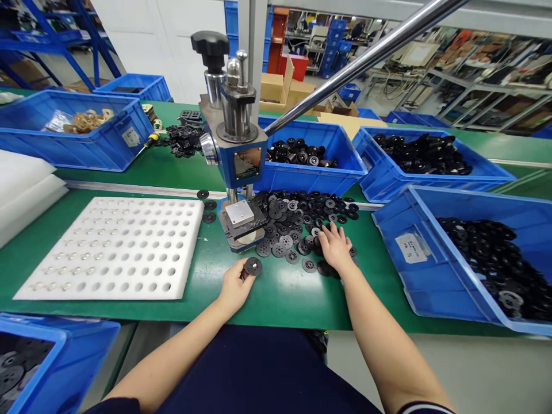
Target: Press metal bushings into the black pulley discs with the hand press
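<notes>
My left hand (236,283) pinches a small black round disc (253,266) just in front of the blue hand press (238,155). My right hand (334,244) lies on the edge of a loose pile of black discs (297,215) spread on the green table, fingers curled down among them; whether it grips one is hidden. The press has a long steel lever (366,54) slanting up to the right and a small metal block (240,213) on its base.
A white foam tray (116,247) with rows of round holes lies at the left. Blue bins of black parts (474,253) stand right and behind the press. Another blue bin (73,129) sits at the far left, one more (34,362) below the table edge.
</notes>
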Motion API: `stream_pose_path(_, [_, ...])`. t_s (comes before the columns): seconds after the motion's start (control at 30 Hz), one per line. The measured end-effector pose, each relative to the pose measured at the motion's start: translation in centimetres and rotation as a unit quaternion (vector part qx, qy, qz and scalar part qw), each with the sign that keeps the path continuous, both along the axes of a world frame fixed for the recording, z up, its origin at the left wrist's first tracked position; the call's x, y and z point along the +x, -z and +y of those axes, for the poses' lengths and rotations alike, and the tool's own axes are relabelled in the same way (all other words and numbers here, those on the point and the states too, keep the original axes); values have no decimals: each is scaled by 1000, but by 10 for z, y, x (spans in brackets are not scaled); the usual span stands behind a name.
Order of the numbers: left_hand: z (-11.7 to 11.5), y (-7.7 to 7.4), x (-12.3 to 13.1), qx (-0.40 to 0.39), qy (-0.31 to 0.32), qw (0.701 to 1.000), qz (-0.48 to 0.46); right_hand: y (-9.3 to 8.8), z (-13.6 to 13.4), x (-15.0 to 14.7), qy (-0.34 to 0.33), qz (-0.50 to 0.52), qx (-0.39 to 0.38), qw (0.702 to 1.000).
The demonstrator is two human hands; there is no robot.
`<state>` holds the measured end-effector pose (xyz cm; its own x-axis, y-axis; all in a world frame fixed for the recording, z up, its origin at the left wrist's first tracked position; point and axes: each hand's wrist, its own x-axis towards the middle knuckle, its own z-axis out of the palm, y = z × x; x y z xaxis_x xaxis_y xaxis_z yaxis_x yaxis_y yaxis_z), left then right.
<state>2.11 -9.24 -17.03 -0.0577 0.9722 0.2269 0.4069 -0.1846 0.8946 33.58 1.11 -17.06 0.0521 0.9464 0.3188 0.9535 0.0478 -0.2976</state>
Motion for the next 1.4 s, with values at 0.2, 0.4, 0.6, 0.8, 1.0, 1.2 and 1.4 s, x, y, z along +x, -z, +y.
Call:
stream_pose_path(0.2, [0,-5,0,31,19,999,18,15,-1,17,-1,9,18,1000])
stream_pose_path(0.4, [0,0,-1,23,12,999,26,5,-13,7,37,36,81,995])
stream_pose_path(0.6, [-1,-1,-1,21,12,999,27,3,-51,-30,-7,154,136,979])
stream_pose_path(0.8, [-2,-2,-2,16,12,999,33,16,-107,-97,-179,220,42,958])
stream_pose_path(1.0, [-2,-3,-5,23,53,998,19,8,-113,-116,-230,194,29,953])
stream_pose_path(1.2, [-2,-7,-5,38,50,998,12,5,-115,-115,-201,129,27,971])
stream_pose_path(1.4, [-3,-6,-3,-10,53,999,0,5,-115,-118,-190,125,5,974])
